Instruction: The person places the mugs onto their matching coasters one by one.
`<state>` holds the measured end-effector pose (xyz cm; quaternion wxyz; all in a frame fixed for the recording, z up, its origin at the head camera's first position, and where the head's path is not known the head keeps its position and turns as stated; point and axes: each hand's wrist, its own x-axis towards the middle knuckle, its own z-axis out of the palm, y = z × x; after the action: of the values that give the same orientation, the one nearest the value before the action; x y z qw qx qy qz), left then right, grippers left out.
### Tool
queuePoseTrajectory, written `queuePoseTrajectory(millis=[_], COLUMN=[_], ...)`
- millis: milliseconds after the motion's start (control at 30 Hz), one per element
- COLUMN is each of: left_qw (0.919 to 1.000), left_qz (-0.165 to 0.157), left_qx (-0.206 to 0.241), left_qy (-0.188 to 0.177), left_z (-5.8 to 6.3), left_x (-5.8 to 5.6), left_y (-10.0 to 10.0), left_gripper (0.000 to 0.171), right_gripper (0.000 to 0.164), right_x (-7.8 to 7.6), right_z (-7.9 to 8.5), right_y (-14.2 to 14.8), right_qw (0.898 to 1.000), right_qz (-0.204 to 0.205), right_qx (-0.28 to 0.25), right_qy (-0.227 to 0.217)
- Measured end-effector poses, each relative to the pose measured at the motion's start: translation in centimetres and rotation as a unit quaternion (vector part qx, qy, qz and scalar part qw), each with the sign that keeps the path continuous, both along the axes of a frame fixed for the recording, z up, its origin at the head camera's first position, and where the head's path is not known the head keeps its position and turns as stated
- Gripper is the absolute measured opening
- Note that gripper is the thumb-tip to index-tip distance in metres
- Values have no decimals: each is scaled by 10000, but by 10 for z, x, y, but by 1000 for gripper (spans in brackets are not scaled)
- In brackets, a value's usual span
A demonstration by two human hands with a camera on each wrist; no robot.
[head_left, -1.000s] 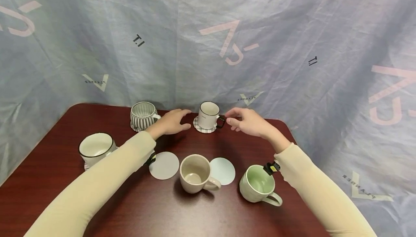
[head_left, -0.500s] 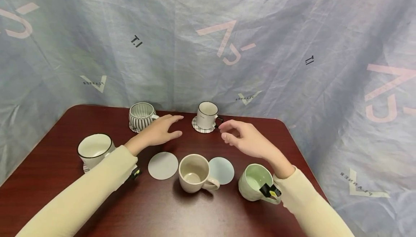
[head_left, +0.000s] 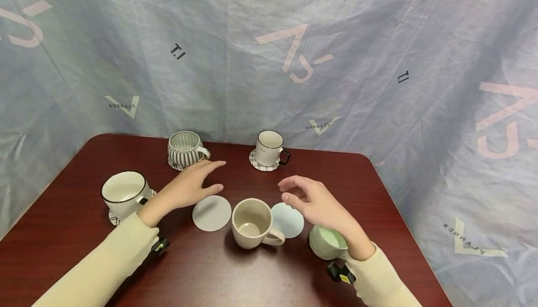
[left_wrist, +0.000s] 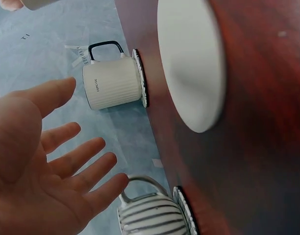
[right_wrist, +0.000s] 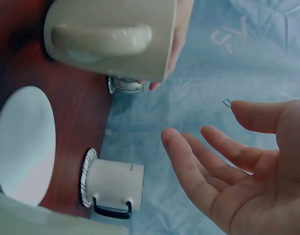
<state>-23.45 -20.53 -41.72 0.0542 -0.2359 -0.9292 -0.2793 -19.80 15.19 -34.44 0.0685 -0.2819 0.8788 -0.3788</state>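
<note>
My left hand (head_left: 185, 188) is held over the table with fingers spread and nothing in them, between the striped mug (head_left: 184, 150) and the grey round coaster (head_left: 212, 213). My right hand (head_left: 313, 202), fingers loosely bent and holding nothing, hovers above the pale blue round coaster (head_left: 290, 223). A beige mug (head_left: 248, 225) stands between these two coasters, its handle to the right. Partly hidden under my right hand and wrist is a green mug (head_left: 325, 244). In the left wrist view, my fingertips overlap the handle of the striped mug (left_wrist: 152, 215).
A white mug with a black handle (head_left: 269, 148) stands on a plaid coaster (head_left: 264, 167) at the back. Another white, black-rimmed mug (head_left: 124, 195) is on a coaster at the left. A grey printed curtain (head_left: 235, 64) hangs behind the dark red table (head_left: 218, 274).
Both hands have drawn back toward me from beside the black-handled white mug, the left one also moving left. The mugs and coasters have stayed in place.
</note>
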Motion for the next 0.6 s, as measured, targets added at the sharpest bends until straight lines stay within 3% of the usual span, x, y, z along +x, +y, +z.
queuePoseTrajectory(millis=[300, 600], left_qw=[9999, 9999], left_qz=[86, 135], left_qx=[-12, -4], left_qy=[54, 6], left_z=[-14, -22], left_x=[26, 43], left_y=[-13, -19], left_gripper=[65, 65], right_gripper=[26, 26], right_x=[10, 13], right_z=[-17, -27], right_y=[-6, -7], right_qw=[9995, 9991], right_qz=[297, 412], right_qx=[-70, -26], right_qy=[62, -83])
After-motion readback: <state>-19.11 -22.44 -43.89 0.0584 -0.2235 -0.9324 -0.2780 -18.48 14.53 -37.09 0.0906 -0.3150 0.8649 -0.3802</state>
